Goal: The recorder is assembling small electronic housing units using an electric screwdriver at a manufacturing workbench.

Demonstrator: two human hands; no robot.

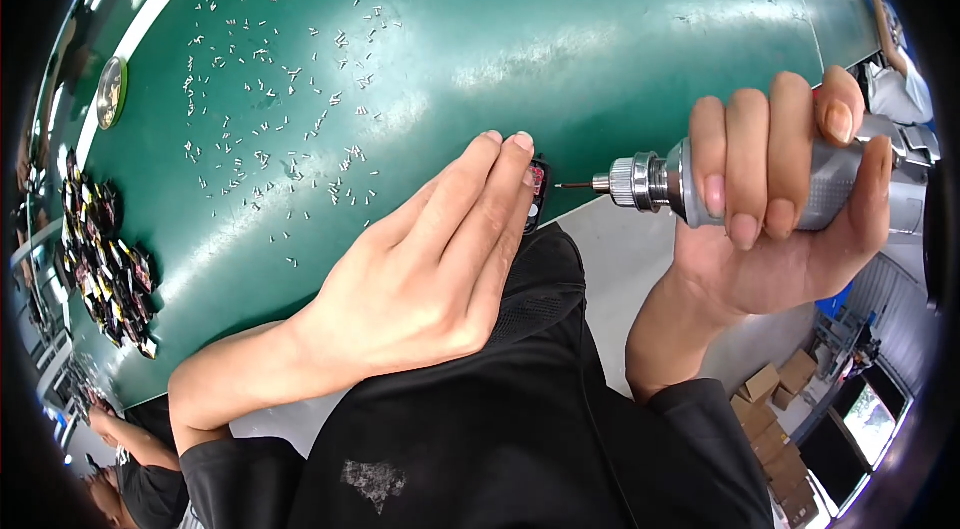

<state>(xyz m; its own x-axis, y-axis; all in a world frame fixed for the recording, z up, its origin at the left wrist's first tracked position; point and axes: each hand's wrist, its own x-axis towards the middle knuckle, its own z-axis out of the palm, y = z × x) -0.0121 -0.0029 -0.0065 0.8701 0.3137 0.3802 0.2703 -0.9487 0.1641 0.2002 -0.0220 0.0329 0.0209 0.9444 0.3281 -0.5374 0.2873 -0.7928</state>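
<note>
My right hand (pixel 775 169) is wrapped round a grey electric screwdriver (pixel 640 181), held level with its thin bit (pixel 575 186) pointing left. Just left of the bit's tip, apart from it by a small gap, is a small black device (pixel 538 194) with some red on its face. My left hand (pixel 440 239) lies over that device, fingers pressed together and hiding most of it at the table's near edge. Many small silver screws (pixel 345 159) are scattered over the green table (pixel 560 19) to the left of my hand.
A pile of small black devices (pixel 100 259) lies at the table's left side. Beyond it stands a round shallow dish (pixel 112 92) with a green rim. Another person (pixel 140 459) is at the lower left, one more at the far right (pixel 895 89). Cardboard boxes (pixel 775 429) stand on the floor at lower right.
</note>
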